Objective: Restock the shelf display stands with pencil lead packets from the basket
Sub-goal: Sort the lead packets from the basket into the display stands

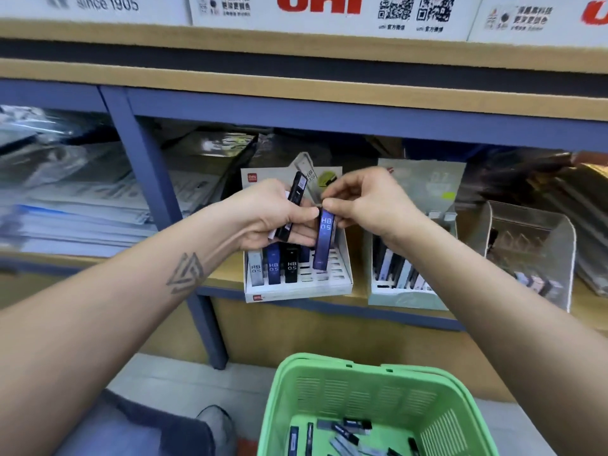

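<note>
Stationery shop aisle, wood-edged shelves on a blue frame, floor below. Nearest, a green basket is set on the floor with loose lead packets scattered on its bottom; roughly eight to ten are seen, exact count not possible, some cut off by the frame edge.

Above it, both forearms are raised to the shelf. A small fan of packets is gripped in the left hand; one black packet is clear, perhaps one or two more are hidden behind it. A blue packet marked HB 0.5 is pinched at its top end by the right hand, its lower end just over or inside a slot of the white stand; which cannot be told.

Handling is judged as light, stiff, slim plastic cases, smooth and likely slippery, leads inside breakable if dropped. The upper end is best pinched so the lower end can be fed into a slot.

Three packets are seen standing upright in the white stand's front row: grey, blue, black; more behind are partly hidden. Beside it, a pale green stand is partly filled, several packets. Further right, a clear stand holds a few.
</note>
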`<control>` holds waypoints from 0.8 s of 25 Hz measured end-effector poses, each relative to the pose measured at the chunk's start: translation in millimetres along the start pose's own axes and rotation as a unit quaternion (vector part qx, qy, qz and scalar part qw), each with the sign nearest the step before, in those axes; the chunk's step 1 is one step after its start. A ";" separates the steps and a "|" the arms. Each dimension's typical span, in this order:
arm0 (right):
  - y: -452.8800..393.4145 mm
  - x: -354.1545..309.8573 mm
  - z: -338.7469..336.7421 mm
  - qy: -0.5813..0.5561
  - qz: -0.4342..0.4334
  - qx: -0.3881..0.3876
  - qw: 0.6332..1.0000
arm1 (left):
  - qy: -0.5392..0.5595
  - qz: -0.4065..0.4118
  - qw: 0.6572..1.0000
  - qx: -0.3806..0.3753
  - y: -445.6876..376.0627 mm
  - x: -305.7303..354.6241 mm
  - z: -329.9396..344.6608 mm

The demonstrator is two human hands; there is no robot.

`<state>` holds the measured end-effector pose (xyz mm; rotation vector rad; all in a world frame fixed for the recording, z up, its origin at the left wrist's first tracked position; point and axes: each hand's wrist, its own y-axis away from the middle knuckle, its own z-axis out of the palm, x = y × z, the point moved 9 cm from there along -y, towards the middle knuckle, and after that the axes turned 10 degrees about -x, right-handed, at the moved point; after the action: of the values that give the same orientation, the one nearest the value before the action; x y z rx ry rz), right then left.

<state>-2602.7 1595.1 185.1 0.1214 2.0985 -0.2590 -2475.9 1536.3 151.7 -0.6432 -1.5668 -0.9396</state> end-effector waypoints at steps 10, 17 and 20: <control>-12.2 24.4 38.7 0.141 -0.032 0.010 0.989 | 0.051 -0.058 0.994 0.081 4.9 -3.3 -42.0; -20.5 36.5 31.3 0.128 -0.012 0.018 0.992 | 0.100 -0.091 0.990 0.042 4.9 -11.9 -36.0; -23.2 23.5 46.0 0.182 -0.075 -0.038 0.980 | 0.130 -0.104 0.986 0.022 5.9 -17.1 -33.4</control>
<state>-2580.9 1561.4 145.2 -0.0388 2.4829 -0.2621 -2449.6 1512.8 137.7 -0.3143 -1.4328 -1.0946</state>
